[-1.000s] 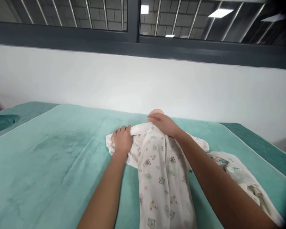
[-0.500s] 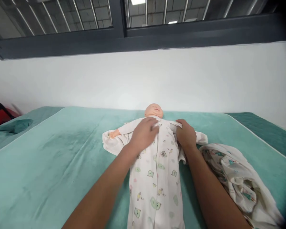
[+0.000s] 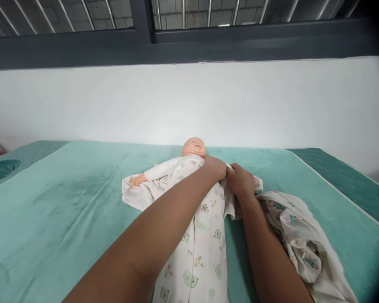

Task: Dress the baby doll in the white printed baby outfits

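Note:
A baby doll [image 3: 194, 147] lies on its back on the teal bed cover [image 3: 66, 202], dressed in a white sleepsuit [image 3: 202, 248] printed with small animals. My left hand [image 3: 215, 167] reaches across the doll's chest to its far shoulder, fingers closed on the sleepsuit cloth. My right hand [image 3: 240, 182] is right beside it, also closed on the cloth at that shoulder and sleeve. The two hands touch. The doll's other arm [image 3: 145, 176] lies out to the left, its small hand bare.
A second crumpled printed garment [image 3: 300, 235] lies on the cover to the right of my right forearm. A white wall and dark window frame [image 3: 189, 42] rise behind the bed. A darker teal pillow [image 3: 1, 169] sits far left.
My left hand has slid from the doll's chest over to its right-side shoulder, meeting my right hand. The view has shifted slightly right, so the doll sits further left.

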Demonstrator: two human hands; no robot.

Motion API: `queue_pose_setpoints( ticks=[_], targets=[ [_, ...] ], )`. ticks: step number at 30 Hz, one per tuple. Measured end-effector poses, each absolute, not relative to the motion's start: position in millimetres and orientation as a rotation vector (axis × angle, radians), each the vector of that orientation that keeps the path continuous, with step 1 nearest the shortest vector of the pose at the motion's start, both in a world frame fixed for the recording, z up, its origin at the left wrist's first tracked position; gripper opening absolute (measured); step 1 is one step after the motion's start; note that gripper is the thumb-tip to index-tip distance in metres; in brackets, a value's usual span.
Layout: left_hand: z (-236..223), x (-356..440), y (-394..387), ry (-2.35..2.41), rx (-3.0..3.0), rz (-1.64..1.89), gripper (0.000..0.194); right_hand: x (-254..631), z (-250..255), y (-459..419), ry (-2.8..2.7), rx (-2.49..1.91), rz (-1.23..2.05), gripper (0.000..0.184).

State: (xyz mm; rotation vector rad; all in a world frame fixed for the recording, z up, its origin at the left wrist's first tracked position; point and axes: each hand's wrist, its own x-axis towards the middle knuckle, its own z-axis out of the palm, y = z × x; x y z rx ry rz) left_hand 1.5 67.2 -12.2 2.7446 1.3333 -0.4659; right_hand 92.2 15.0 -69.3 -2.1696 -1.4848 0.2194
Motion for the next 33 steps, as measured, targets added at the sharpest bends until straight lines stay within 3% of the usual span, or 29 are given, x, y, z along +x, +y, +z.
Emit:
queue_pose_setpoints(
  ticks=[14,22,29,33],
  targets=[
    [32.2,-42.1,58.5,1.395,2.863,-0.382,0.043,113.0,-82.7,19.8,-1.039,-1.766,0.578,0.025],
    [61.6,-65.5,47.8,1.499,2.818,-0.461,0.040,114.6,-87.4,19.3,-0.527,-1.358,0.793,0.033],
    [37.4,-68.1,47.0,1.502,2.832,-0.344,0.044,126.3,-87.4,19.2,-0.269,-1.024,0.816,0.040],
    [14.5,-63.3,27.6,1.438,2.856,-0.250,0.040,133.3,-90.0,23.4,-0.235,-0.962,0.823,0.027]
  ],
)
